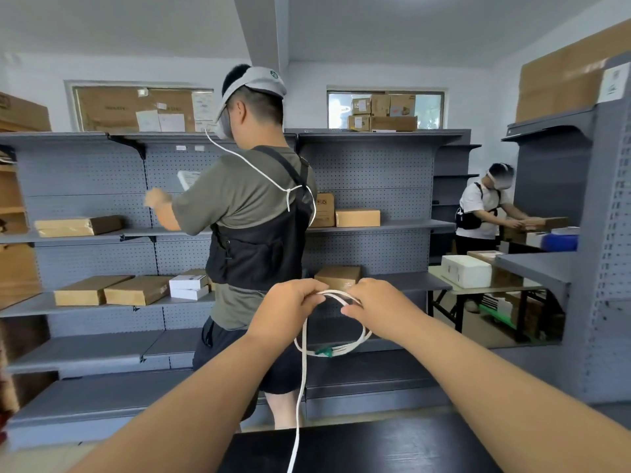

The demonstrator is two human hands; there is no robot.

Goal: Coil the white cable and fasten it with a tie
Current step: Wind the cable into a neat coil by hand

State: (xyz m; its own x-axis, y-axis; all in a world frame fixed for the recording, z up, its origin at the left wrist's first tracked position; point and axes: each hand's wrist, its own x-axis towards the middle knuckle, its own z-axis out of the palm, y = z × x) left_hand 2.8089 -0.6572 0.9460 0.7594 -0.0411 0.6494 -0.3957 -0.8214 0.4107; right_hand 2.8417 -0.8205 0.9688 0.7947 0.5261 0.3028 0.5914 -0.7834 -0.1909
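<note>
I hold the white cable (365, 336) up at chest height in front of me. Its loops hang below my hands as a small coil, with a green piece (323, 351) at the bottom of the coil. My left hand (286, 307) grips the top of the loops. My right hand (379, 307) pinches the same loops close beside it. A loose length of the cable (300, 397) drops straight down from my left hand to the black table (392, 448) and runs off the bottom edge. I cannot tell whether the green piece is a tie.
A person in a dark vest (259, 233) stands close in front of me, facing grey shelves (102, 233) that carry cardboard boxes. Another person (485, 213) works at a table far right. A grey shelf unit (597, 268) stands at my right.
</note>
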